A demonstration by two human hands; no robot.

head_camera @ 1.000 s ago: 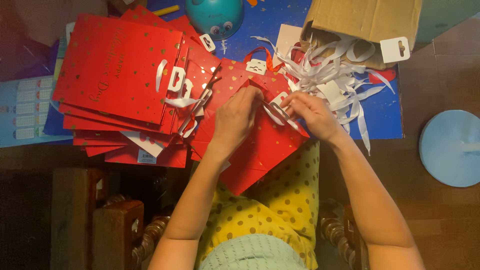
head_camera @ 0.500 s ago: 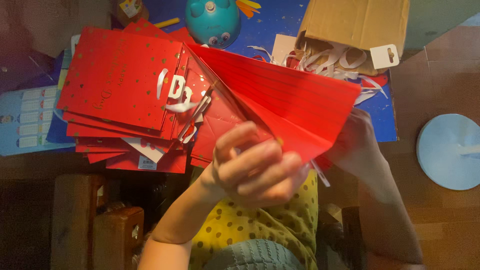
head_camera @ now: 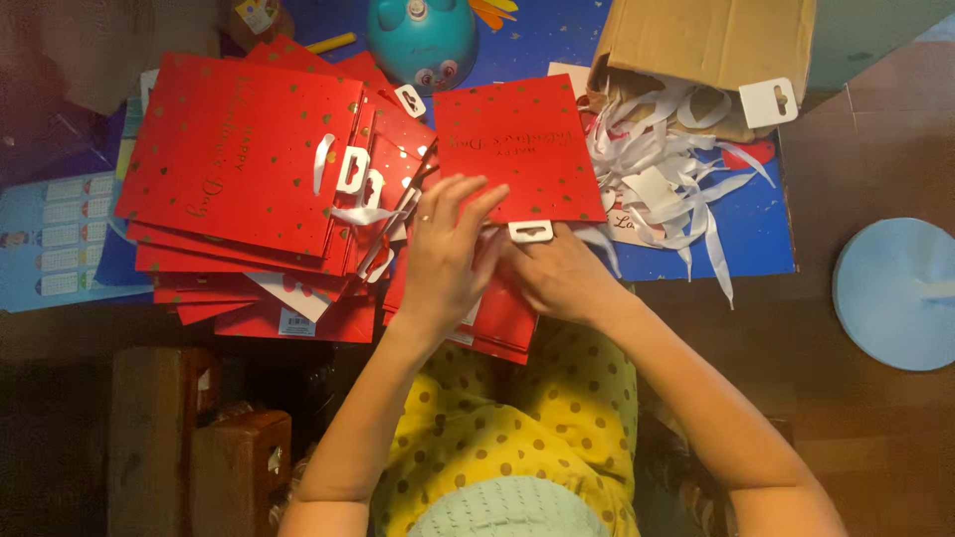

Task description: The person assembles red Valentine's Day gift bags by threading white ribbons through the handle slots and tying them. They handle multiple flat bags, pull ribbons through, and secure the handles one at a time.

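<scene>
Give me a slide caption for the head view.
Both hands, left hand and right hand, grip a red gift bag beside a stack of red bags.

— What lay off to the sides?
— A teal round toy [head_camera: 423,40] sat at the top, a brown cardboard box [head_camera: 711,45] to its right, spilling white ribbon strips [head_camera: 662,169].
— And farther right?
— A pale blue round lid [head_camera: 895,293] on dark floor.

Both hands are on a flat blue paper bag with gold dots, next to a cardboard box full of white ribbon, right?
Not quite: the head view shows the flat paper bag under both hands is red, not blue. The cardboard box full of white ribbon is beside it.
</scene>
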